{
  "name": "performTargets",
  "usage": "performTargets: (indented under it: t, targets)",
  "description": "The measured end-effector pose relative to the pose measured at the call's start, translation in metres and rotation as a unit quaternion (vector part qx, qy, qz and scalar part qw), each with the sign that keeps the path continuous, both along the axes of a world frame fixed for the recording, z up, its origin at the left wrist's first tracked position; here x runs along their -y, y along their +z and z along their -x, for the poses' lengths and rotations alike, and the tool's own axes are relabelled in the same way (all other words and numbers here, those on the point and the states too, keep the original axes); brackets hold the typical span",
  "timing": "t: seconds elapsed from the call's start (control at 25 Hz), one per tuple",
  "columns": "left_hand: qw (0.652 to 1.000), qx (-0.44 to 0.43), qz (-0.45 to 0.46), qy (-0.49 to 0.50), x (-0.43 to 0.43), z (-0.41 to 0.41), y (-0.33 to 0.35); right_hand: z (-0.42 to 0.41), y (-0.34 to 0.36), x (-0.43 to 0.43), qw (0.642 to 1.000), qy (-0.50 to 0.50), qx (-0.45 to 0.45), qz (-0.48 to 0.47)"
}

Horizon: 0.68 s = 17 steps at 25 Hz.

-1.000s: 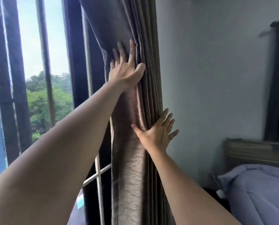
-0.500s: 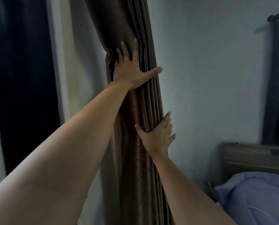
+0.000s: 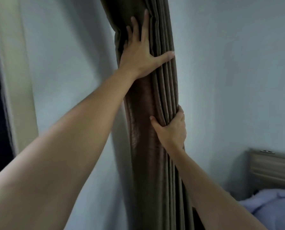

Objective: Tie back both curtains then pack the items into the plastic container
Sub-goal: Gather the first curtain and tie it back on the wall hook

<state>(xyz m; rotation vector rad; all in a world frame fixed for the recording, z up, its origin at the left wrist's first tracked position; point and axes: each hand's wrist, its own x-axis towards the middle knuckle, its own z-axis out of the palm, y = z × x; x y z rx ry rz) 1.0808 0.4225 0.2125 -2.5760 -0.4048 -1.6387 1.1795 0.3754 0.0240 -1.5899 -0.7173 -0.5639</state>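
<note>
A brown pleated curtain (image 3: 143, 103) hangs gathered into a thick vertical bundle in the middle of the view, against a pale wall. My left hand (image 3: 141, 52) lies flat on the upper part of the bundle, fingers straight and pointing up, thumb stretched across the pleats to the right. Lower down, my right hand (image 3: 172, 128) grips the right side of the bundle, its fingers wrapped behind the folds and its thumb on the front. No tie-back and no plastic container are in view.
A pale window frame (image 3: 14, 80) runs down the left side with darkness beyond it. At the lower right stands a wooden headboard (image 3: 271, 168) and a bed with lilac bedding (image 3: 274, 208). Pale wall surrounds the curtain.
The curtain went from spread over the window to bunched tight. My right hand went from flat on the pleats to wrapping around them. The view swung right, away from the window.
</note>
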Motion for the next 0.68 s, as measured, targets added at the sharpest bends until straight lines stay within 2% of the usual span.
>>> performTargets:
  t: [0.24, 0.32, 0.4, 0.52, 0.68]
  targets:
    - [0.998, 0.012, 0.022, 0.056, -0.004, 0.039, -0.017, 0.023, -0.017, -0.007, 0.991, 0.119, 0.065, 0.002]
    - [0.994, 0.024, 0.034, 0.106, 0.008, 0.061, -0.035, 0.043, -0.026, -0.003, 0.981, 0.181, 0.075, 0.008]
    - [0.995, 0.03, 0.05, 0.087, 0.007, 0.075, -0.035, 0.056, -0.033, -0.004, 0.978, 0.189, 0.082, -0.006]
    - [0.989, 0.032, 0.072, 0.128, 0.025, 0.108, -0.051, 0.089, -0.043, 0.008, 0.96, 0.267, 0.087, -0.016]
    - [0.979, 0.081, 0.114, 0.149, 0.045, 0.153, -0.086, 0.137, -0.063, 0.023, 0.936, 0.329, 0.113, -0.047]
